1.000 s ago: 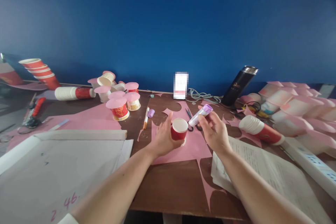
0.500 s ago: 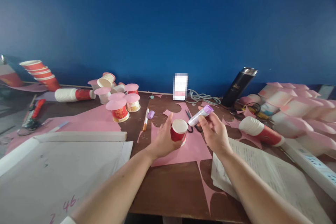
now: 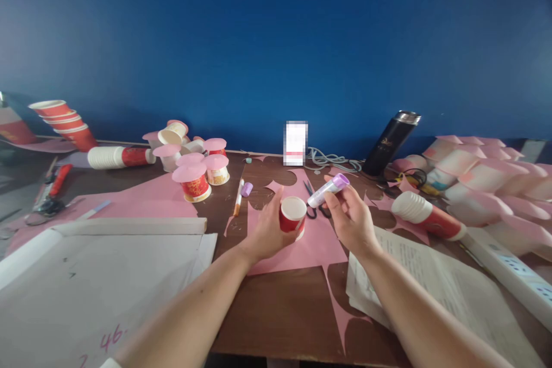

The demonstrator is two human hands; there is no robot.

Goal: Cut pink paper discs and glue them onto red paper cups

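My left hand (image 3: 269, 221) is wrapped round a red paper cup (image 3: 294, 218), whose pale round end faces up over a pink paper sheet (image 3: 302, 256). A glue stick (image 3: 326, 191) with a purple end is pinched in my right hand (image 3: 351, 215), tilted just right of the cup. Partly hidden behind it, a pair of scissors (image 3: 309, 188) lies on the pink paper. The purple cap (image 3: 246, 189) rests to the left, next to an orange and white pen-like cutter (image 3: 238, 198).
Cups topped with pink paper discs (image 3: 190, 172) stand at the left, and many more are piled (image 3: 487, 169) at the right. Stacked cups (image 3: 426, 215), a black flask (image 3: 390, 144), a power strip (image 3: 511, 267), printed papers (image 3: 414, 264) and a white box lid (image 3: 107, 282) surround my arms.
The glue stick has shifted very slightly down and left with my right hand. My left hand keeps its hold on the cup. The whole view has drifted a little.
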